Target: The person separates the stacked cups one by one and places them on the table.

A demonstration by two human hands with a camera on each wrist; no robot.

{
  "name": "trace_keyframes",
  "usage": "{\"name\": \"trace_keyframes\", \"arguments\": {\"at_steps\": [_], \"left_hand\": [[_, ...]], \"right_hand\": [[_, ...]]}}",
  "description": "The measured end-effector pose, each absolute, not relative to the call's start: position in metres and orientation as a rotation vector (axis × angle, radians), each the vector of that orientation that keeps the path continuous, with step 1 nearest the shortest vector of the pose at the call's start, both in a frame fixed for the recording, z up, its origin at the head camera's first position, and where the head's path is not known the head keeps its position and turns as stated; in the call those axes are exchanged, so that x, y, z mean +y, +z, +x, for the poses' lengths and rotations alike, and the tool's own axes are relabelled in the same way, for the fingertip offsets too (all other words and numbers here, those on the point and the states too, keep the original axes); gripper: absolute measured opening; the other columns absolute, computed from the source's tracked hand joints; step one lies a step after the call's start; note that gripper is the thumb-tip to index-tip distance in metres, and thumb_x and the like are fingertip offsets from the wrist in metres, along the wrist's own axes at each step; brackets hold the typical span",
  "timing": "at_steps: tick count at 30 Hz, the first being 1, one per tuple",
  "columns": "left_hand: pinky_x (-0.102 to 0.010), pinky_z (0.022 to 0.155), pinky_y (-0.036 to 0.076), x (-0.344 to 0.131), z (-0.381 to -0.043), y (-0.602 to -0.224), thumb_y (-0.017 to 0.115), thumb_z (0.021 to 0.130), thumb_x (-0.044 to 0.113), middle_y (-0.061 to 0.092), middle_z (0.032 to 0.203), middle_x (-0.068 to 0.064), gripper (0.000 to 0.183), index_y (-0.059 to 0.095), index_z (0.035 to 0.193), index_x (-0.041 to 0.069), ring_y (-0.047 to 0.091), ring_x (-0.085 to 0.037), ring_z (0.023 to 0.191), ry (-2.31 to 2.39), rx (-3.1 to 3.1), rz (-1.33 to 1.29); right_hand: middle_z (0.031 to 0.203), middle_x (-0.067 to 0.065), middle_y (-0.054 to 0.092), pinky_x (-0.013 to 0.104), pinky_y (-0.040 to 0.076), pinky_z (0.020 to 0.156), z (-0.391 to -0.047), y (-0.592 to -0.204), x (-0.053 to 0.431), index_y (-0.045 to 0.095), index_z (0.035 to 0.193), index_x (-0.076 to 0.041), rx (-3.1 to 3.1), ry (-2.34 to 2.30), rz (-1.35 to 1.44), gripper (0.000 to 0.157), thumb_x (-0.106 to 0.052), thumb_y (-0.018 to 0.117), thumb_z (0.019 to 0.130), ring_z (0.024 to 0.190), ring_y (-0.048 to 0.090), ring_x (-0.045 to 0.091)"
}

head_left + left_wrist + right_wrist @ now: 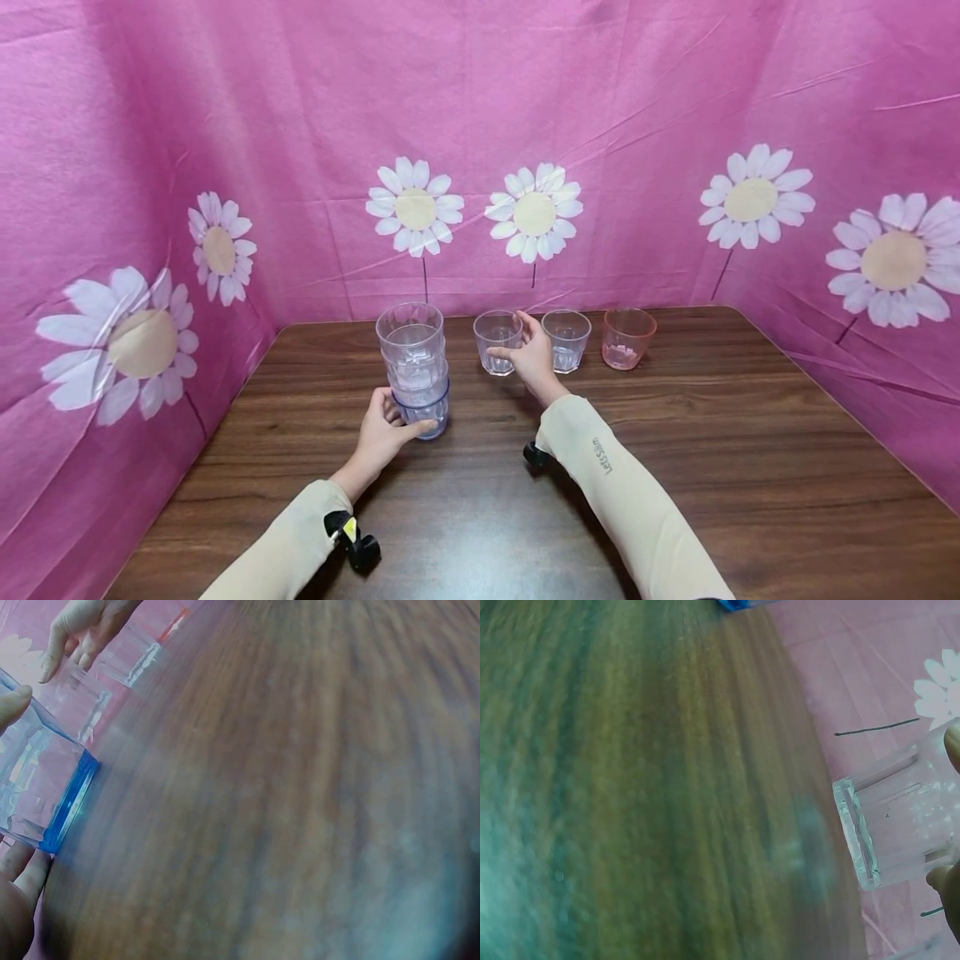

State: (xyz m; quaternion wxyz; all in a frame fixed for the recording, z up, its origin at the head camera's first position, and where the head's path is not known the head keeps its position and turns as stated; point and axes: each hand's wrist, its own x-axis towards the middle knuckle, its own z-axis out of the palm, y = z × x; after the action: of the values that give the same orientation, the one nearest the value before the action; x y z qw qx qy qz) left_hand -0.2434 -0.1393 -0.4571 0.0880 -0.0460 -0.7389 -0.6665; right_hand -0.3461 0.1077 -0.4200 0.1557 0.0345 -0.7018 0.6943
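Observation:
My left hand (381, 437) grips the blue-tinted cup (431, 415) at the bottom of a tall stack, thumb on the near side. Clear cups (410, 350) are nested upright in that blue one. In the left wrist view the blue cup's base (71, 802) shows between thumb and fingers. To the right of the stack, my right hand (534, 357) holds a clear faceted cup (498, 337) between thumb and fingers. That cup stands upright; in the right wrist view its thick base (857, 834) is near the table's far edge, and I cannot tell whether it touches the wood.
Just right of my right hand stands another clear cup (567, 337), partly behind the fingers. A pink-tinted cup (628, 337) is farther right in the same row. The brown wooden table (712, 450) meets a pink flowered cloth (315, 208) at the back and sides.

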Motion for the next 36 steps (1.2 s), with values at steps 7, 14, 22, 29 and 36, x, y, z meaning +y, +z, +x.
{"name": "trace_keyframes", "arguments": {"at_steps": [7, 14, 22, 29, 36], "left_hand": [[-0.025, 0.088, 0.051, -0.1383, -0.2422, -0.4582, 0.086, 0.070, -0.005, 0.063, 0.120, -0.021, 0.065, 0.043, 0.117, -0.001, 0.061, -0.016, 0.101, -1.972, -2.194, -0.153], [-0.024, 0.087, 0.050, -0.1393, -0.2424, -0.4570, 0.086, 0.069, -0.007, 0.062, 0.120, -0.022, 0.065, 0.043, 0.117, 0.000, 0.060, -0.019, 0.104, -1.974, -2.194, -0.146], [-0.023, 0.089, 0.050, -0.1395, -0.2435, -0.4561, 0.085, 0.069, -0.007, 0.061, 0.123, -0.021, 0.065, 0.042, 0.118, 0.000, 0.060, -0.020, 0.107, -1.998, -2.202, -0.132], [-0.024, 0.090, 0.049, -0.1393, -0.2431, -0.4547, 0.086, 0.070, -0.005, 0.061, 0.123, -0.021, 0.065, 0.042, 0.118, 0.001, 0.060, -0.022, 0.108, -1.993, -2.213, -0.132], [-0.024, 0.089, 0.050, -0.1391, -0.2425, -0.4546, 0.085, 0.070, -0.006, 0.061, 0.123, -0.022, 0.065, 0.043, 0.119, 0.000, 0.060, -0.018, 0.106, -1.994, -2.211, -0.136]], "right_hand": [[0.148, 0.024, 0.044, 0.036, 0.029, 0.115, -0.3466, -0.4228, 0.1083, 0.042, 0.144, 0.006, -2.044, 1.980, 0.059, 0.093, 0.013, 0.086, 0.062, 0.140, 0.037, 0.036], [0.149, 0.026, 0.042, 0.039, 0.027, 0.116, -0.3491, -0.4255, 0.1110, 0.040, 0.145, 0.006, -2.111, 1.924, 0.104, 0.092, 0.009, 0.087, 0.066, 0.141, 0.034, 0.039], [0.150, 0.028, 0.039, 0.043, 0.027, 0.116, -0.3475, -0.4273, 0.1131, 0.037, 0.145, 0.008, -2.166, 1.858, 0.168, 0.091, 0.006, 0.086, 0.069, 0.140, 0.034, 0.041], [0.151, 0.026, 0.038, 0.043, 0.028, 0.116, -0.3490, -0.4252, 0.1151, 0.036, 0.146, 0.006, -2.234, 1.824, 0.163, 0.092, 0.002, 0.087, 0.070, 0.140, 0.034, 0.041], [0.151, 0.025, 0.039, 0.048, 0.034, 0.112, -0.3455, -0.4179, 0.1158, 0.033, 0.149, 0.004, -2.377, 1.691, 0.118, 0.097, -0.008, 0.088, 0.070, 0.134, 0.041, 0.043]]}}
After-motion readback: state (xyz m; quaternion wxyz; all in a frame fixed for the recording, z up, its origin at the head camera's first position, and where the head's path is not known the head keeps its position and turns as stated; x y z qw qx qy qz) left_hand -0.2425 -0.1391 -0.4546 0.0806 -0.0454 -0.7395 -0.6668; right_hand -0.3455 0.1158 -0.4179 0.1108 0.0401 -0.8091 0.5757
